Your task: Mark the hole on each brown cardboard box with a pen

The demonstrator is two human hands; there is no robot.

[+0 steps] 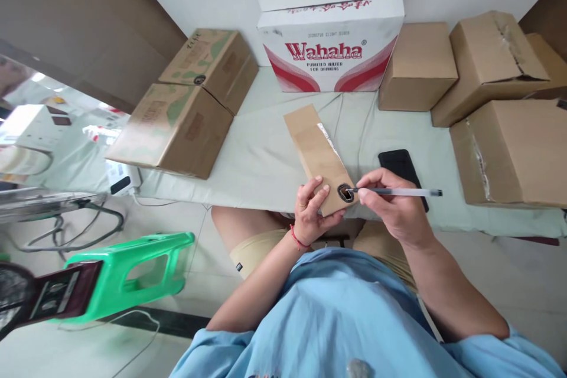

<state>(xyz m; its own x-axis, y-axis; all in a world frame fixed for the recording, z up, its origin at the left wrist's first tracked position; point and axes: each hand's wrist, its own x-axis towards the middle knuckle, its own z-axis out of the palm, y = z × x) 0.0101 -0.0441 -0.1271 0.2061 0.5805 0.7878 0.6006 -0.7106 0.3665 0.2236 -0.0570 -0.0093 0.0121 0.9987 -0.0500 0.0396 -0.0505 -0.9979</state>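
A long strip of brown cardboard (pixel 310 142) slants across the table's front edge, with a torn white patch along its right side. Near its lower end is a hole with a thick dark outline (pixel 346 192). My left hand (pixel 312 209) grips that lower end from the left, fingers on top and thumb by the bottom edge. Between the fingertips of my right hand (pixel 392 204) is a pen (pixel 407 192) with a clear barrel and dark ends. Its tip is at the outlined hole. A black phone (pixel 401 165) lies on the table, partly covered by my right hand.
Two brown cartons (pixel 195 124) stand at the left of the cloth-covered table (pixel 257 142). A white and red water carton (pixel 332 50) is at the back, several brown boxes (pixel 491 147) at the right. A green stool (pixel 133 271) stands on the floor at left.
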